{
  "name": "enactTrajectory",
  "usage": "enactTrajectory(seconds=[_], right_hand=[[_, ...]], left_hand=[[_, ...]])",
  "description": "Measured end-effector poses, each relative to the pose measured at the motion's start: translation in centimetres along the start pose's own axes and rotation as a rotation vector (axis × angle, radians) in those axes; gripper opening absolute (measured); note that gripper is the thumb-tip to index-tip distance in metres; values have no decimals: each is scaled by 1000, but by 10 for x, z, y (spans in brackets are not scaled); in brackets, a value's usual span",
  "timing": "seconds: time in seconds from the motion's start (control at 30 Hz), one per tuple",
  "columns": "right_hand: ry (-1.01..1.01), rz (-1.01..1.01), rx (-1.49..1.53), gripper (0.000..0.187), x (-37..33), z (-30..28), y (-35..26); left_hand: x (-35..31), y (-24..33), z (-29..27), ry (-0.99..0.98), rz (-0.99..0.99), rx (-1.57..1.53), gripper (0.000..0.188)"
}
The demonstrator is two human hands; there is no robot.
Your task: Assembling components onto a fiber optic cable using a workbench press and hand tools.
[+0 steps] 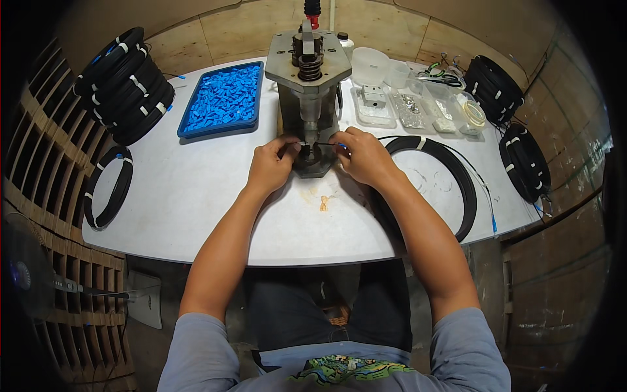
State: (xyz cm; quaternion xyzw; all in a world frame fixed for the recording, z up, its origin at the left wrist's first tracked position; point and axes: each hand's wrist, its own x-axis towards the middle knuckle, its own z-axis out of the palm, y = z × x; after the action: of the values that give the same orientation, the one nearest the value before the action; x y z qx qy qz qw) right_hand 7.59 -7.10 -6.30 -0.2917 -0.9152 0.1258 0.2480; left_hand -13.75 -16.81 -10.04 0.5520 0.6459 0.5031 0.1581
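A grey metal bench press stands upright in front of me, its ram coming down over a round base. My left hand is at the left side of the ram, thumb and forefinger pinched on a small light-coloured piece too small to name. My right hand is on the other side, closed on a thin black cable that reaches in under the ram. A bit of blue shows at the right fingers. A large coil of black cable lies beside my right forearm.
A blue tray full of small blue parts sits left of the press. Stacked black coils stand far left, a single coil nearer. Clear plastic boxes with small parts stand back right, by more coils. A fan stands lower left.
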Motion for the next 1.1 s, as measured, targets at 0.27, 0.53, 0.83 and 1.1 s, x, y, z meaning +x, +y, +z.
enactTrajectory(seconds=[0.27,0.53,0.83,1.1], right_hand=[[54,-33,-21,19,-1,1,0],[12,-54,-62,23,4,-6,-1],[11,-98,-6,16,2,-7,3],[-41,-120,28,14,0,-12,2]], left_hand=[[-1,1,1,5,-5,8,22],[2,-10,1,-1,-31,-49,23],[2,-2,2,12,15,-43,23],[0,0,-1,-20,23,-20,22]])
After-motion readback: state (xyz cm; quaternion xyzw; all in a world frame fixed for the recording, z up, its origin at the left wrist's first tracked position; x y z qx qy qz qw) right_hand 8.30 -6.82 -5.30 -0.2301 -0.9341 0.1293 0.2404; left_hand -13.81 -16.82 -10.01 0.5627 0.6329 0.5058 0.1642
